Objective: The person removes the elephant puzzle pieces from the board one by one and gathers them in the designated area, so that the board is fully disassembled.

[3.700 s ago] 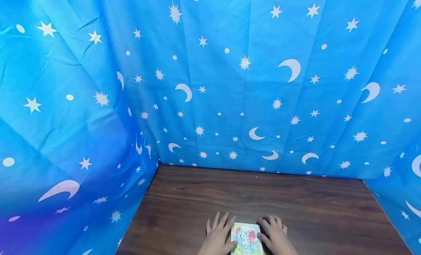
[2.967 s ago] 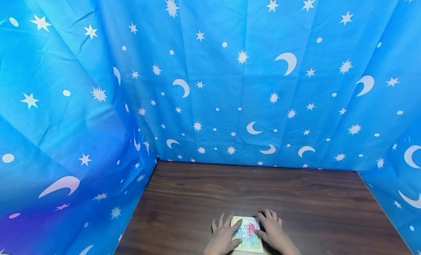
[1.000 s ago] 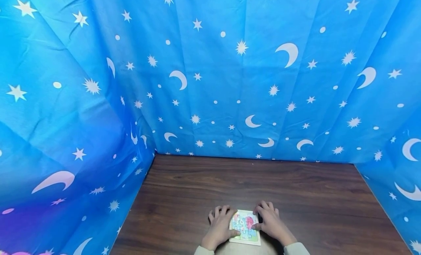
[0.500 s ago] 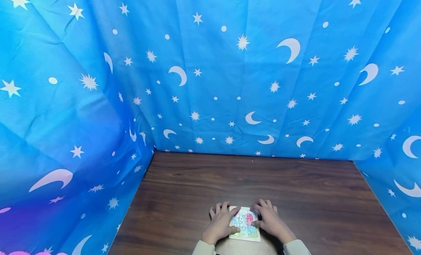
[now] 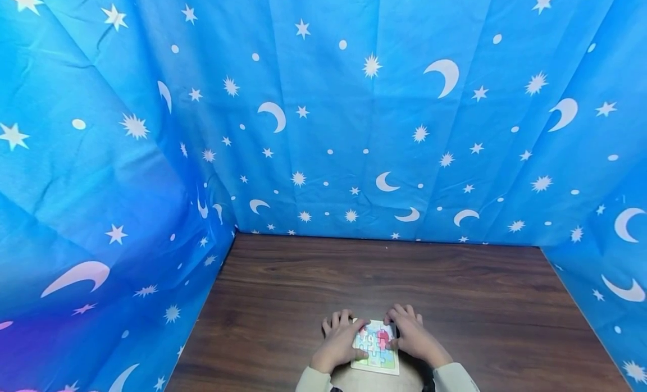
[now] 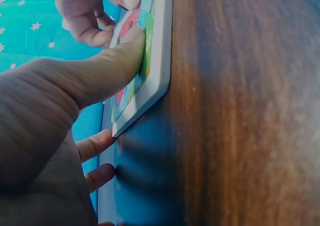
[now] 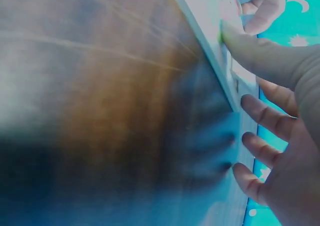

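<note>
Small rectangular pastel jigsaw puzzle with white rim [image 5: 375, 342], on dark brown wood-grain table [image 5: 429, 274], bottom centre of frame. Visible pieces look seated, no gap seen; looks filled, but spots under thumbs hidden, can't confirm. Bare left hand [image 5: 336, 345] and bare right hand [image 5: 412, 337] both loosely spread, thumbs on puzzle face. Versus 3.7 s ago: puzzle higher in frame, pale fabric sleeves [image 5: 455, 377] now visible.

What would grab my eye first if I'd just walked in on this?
Most likely the bright blue cloth with white stars and moons, hanging behind and on both sides of the dark wooden table. Next, the small colourful jigsaw puzzle, low in the head view, between the left hand and right hand, both thumbs resting on it.
</note>
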Demonstrator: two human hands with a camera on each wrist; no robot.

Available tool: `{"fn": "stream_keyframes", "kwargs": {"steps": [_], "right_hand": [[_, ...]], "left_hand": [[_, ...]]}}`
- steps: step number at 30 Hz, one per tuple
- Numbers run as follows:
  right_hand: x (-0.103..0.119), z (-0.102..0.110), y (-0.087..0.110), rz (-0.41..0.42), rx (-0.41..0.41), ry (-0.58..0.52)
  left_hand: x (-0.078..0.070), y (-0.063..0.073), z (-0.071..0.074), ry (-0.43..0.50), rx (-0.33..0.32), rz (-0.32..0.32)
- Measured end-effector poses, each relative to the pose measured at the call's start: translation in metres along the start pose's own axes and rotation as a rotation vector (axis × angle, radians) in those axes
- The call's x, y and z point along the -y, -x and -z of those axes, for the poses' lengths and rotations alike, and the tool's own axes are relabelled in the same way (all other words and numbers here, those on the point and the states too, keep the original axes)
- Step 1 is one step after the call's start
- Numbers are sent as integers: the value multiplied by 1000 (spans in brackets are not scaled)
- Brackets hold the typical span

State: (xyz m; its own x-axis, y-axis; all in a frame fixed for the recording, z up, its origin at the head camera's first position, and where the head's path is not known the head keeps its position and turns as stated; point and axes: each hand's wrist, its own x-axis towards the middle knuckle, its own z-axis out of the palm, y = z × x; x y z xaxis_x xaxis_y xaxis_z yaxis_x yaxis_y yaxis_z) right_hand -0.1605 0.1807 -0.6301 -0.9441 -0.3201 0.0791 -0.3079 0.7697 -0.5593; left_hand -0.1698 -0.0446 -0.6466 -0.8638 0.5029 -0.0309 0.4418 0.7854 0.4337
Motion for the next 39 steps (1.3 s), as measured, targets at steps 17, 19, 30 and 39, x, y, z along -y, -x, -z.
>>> {"fn": "stream_keyframes", "kwargs": {"steps": [17, 19, 30, 39], "right_hand": [[-8, 2, 11, 43, -145, 103], [-10, 2, 13, 82, -157, 123], [-21, 11, 27, 75, -192, 130], [-49, 33, 47, 64, -279, 181]], "left_hand": [[-10, 7, -5, -114, 26, -72], [-10, 8, -6, -121, 15, -75], [2, 17, -10, -72, -38, -105], [10, 23, -1, 32, 23, -58]]}}
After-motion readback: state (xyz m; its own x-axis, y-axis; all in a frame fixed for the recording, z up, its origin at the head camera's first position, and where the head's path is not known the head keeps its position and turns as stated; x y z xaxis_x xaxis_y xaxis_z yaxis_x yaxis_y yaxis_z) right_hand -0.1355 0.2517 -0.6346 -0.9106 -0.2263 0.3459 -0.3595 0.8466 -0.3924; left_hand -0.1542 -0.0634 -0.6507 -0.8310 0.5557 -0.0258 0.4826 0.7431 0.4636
